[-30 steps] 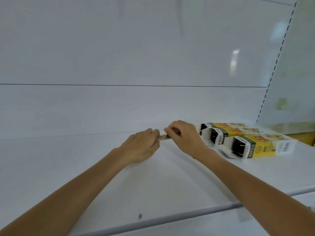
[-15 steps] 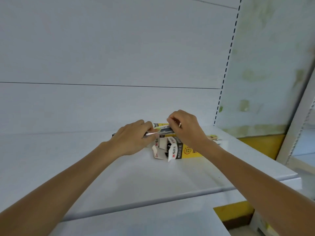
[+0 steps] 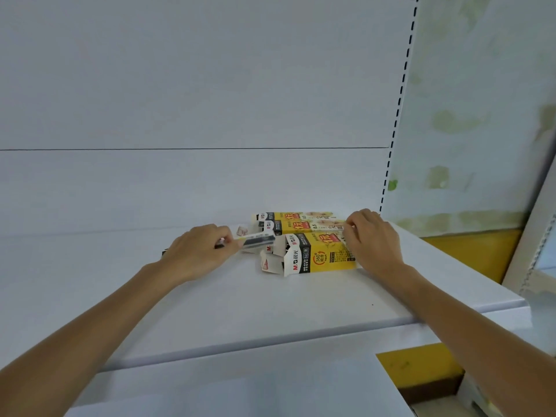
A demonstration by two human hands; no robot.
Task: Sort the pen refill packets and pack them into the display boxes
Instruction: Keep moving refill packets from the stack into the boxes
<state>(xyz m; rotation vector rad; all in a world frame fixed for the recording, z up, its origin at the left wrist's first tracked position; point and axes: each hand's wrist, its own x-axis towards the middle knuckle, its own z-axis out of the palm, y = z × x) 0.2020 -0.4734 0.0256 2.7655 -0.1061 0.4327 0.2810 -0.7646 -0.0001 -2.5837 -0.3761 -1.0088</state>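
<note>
Two further boxes point(image 3: 304, 226) lie behind the nearest box point(image 3: 319, 257) on the shelf point(image 3: 270, 311).

**White shelving beside a stained wall**

We look at a white shelf point(image 3: 270, 314) with a rounded front lip. Behind it rises a pale back panel point(image 3: 195, 85), crossed by a thin horizontal seam point(image 3: 180, 149). At the panel's right edge we see an upright point(image 3: 400, 100) with a column of dark slots. Beyond it stands a whitish wall point(image 3: 481, 70) blotched with faded green patches, and a yellow band point(image 3: 472, 251) runs along its foot. A white frame point(image 3: 529, 251) shows at the far right. The light is soft and even.
</note>
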